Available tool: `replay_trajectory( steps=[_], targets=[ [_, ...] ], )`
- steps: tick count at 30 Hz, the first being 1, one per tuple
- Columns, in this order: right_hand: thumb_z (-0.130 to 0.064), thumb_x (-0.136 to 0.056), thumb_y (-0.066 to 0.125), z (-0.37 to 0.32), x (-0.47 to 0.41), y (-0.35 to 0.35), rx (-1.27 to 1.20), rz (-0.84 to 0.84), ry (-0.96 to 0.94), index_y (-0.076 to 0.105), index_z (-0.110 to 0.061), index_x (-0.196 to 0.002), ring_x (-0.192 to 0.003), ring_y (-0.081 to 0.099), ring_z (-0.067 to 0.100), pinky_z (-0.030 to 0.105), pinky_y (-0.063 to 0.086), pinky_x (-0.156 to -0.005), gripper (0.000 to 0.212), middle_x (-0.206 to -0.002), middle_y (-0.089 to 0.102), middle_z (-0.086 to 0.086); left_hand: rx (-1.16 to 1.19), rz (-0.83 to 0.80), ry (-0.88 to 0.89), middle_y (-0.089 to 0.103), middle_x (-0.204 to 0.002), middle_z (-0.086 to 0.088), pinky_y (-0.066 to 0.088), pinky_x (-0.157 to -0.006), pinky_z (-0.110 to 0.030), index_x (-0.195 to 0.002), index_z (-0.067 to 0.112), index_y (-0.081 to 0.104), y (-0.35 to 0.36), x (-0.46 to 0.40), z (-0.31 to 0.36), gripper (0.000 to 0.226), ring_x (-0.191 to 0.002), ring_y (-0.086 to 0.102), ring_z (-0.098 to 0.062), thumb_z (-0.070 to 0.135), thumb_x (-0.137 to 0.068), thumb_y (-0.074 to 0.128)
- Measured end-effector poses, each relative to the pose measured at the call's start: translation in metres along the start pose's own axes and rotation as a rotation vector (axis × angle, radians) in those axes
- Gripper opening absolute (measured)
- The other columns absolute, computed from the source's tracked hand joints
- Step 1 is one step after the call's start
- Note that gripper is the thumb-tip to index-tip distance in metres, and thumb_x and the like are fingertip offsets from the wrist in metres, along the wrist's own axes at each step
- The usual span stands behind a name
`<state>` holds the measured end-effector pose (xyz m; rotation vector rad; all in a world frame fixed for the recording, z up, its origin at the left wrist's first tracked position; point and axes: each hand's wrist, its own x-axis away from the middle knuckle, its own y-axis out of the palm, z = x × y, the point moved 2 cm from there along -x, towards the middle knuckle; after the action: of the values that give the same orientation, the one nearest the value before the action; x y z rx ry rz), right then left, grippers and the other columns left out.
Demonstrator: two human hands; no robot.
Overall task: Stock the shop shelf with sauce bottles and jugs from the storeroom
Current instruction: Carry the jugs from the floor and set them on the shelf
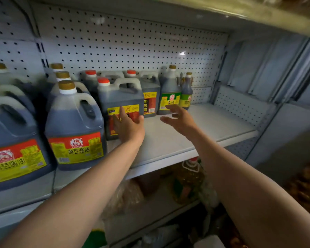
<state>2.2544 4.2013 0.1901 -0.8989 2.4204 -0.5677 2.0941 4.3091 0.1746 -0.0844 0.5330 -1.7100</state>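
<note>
I counted three red-capped square jugs (121, 104) on the shelf (177, 140), at least five gold-capped round jugs (75, 126) to their left, and two green-labelled bottles (169, 93) at the far right. My left hand (130, 125) lay flat, fingers straight, against the nearest square jug's label. My right hand (179, 117) hovered spread and empty just above the shelf. The leftmost jugs were cut off, and the goods below were blurred.

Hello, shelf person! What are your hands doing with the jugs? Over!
Left hand open, flat against red-capped jug. Right hand open, holding nothing, near green-label bottle. Shelf to the right bare, nothing in the way.
</note>
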Motion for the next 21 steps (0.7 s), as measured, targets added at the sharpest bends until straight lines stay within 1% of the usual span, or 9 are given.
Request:
replay_trajectory(
  steps=[2,4,5,7,11,14,16,19,21],
  targets=[
    [-0.034,-0.079,0.086,-0.007,0.023,-0.01,0.135,0.051,-0.004,0.06,-0.022,-0.134,-0.114,0.059,0.023,0.034,0.051,-0.092,0.062,-0.13,0.058,0.006,-0.002,-0.093,0.067,0.034,-0.155,-0.014,0.026,-0.115,-0.04,-0.152,0.02,0.034,-0.006,0.003,-0.001,0.073,-0.143,0.027,-0.031,0.035,-0.089,0.069],
    [-0.039,-0.078,0.086,-0.015,0.051,-0.018,0.235,0.076,0.023,0.058,-0.025,-0.135,-0.119,0.057,0.028,0.044,0.051,-0.098,0.065,-0.135,0.054,0.009,0.028,-0.203,0.108,0.046,-0.145,-0.013,0.034,-0.112,-0.045,-0.145,0.023,0.044,-0.015,0.01,-0.004,0.072,-0.135,0.039,-0.032,0.032,-0.081,0.076],
    [-0.039,-0.079,0.085,-0.021,0.067,-0.02,0.283,0.083,0.043,0.057,-0.027,-0.136,-0.121,0.056,0.029,0.045,0.05,-0.101,0.065,-0.137,0.051,0.01,0.047,-0.254,0.127,0.051,-0.139,-0.011,0.039,-0.108,-0.046,-0.141,0.025,0.048,-0.022,0.015,-0.006,0.072,-0.13,0.044,-0.032,0.032,-0.076,0.079],
    [-0.039,-0.08,0.084,-0.038,0.104,-0.022,0.362,0.104,0.079,0.054,-0.029,-0.138,-0.125,0.053,0.029,0.044,0.048,-0.104,0.065,-0.139,0.048,0.01,0.066,-0.338,0.173,0.056,-0.132,-0.009,0.044,-0.104,-0.045,-0.133,0.029,0.054,-0.037,0.027,-0.012,0.068,-0.124,0.049,-0.029,0.03,-0.071,0.082],
    [-0.039,-0.081,0.083,-0.064,0.187,-0.01,0.512,0.165,0.167,0.054,-0.032,-0.139,-0.13,0.049,0.028,0.039,0.045,-0.105,0.066,-0.143,0.047,0.008,-0.002,-0.441,0.313,0.058,-0.131,-0.011,0.039,-0.106,-0.039,-0.126,0.027,0.06,-0.081,0.056,-0.03,0.06,-0.124,0.05,-0.029,0.027,-0.071,0.084],
    [-0.038,-0.079,0.084,-0.081,0.256,0.007,0.542,0.225,0.257,0.056,-0.03,-0.138,-0.127,0.05,0.026,0.035,0.043,-0.101,0.067,-0.139,0.05,0.008,-0.079,-0.55,0.382,0.051,-0.131,-0.014,0.037,-0.101,-0.034,-0.128,0.029,0.058,-0.114,0.087,-0.047,0.059,-0.123,0.047,-0.033,0.032,-0.074,0.082],
    [-0.038,-0.077,0.086,-0.091,0.301,0.017,0.564,0.258,0.309,0.057,-0.028,-0.138,-0.125,0.052,0.027,0.036,0.045,-0.102,0.068,-0.134,0.053,0.009,-0.101,-0.632,0.397,0.049,-0.132,-0.013,0.038,-0.097,-0.032,-0.129,0.031,0.056,-0.135,0.113,-0.058,0.058,-0.121,0.047,-0.034,0.033,-0.077,0.081],
    [-0.04,-0.073,0.087,-0.106,0.367,0.021,0.615,0.3,0.407,0.057,-0.03,-0.137,-0.125,0.052,0.028,0.034,0.046,-0.102,0.071,-0.13,0.057,0.009,-0.09,-0.742,0.435,0.05,-0.131,-0.011,0.039,-0.099,-0.034,-0.128,0.032,0.057,-0.164,0.154,-0.064,0.056,-0.119,0.049,-0.033,0.034,-0.077,0.081],
    [-0.042,-0.073,0.087,-0.119,0.415,0.016,0.645,0.332,0.483,0.055,-0.031,-0.138,-0.126,0.051,0.027,0.033,0.045,-0.101,0.073,-0.133,0.056,0.009,-0.049,-0.818,0.457,0.049,-0.13,-0.01,0.039,-0.102,-0.034,-0.127,0.033,0.057,-0.179,0.185,-0.065,0.058,-0.121,0.049,-0.031,0.033,-0.075,0.082]
  ],
)
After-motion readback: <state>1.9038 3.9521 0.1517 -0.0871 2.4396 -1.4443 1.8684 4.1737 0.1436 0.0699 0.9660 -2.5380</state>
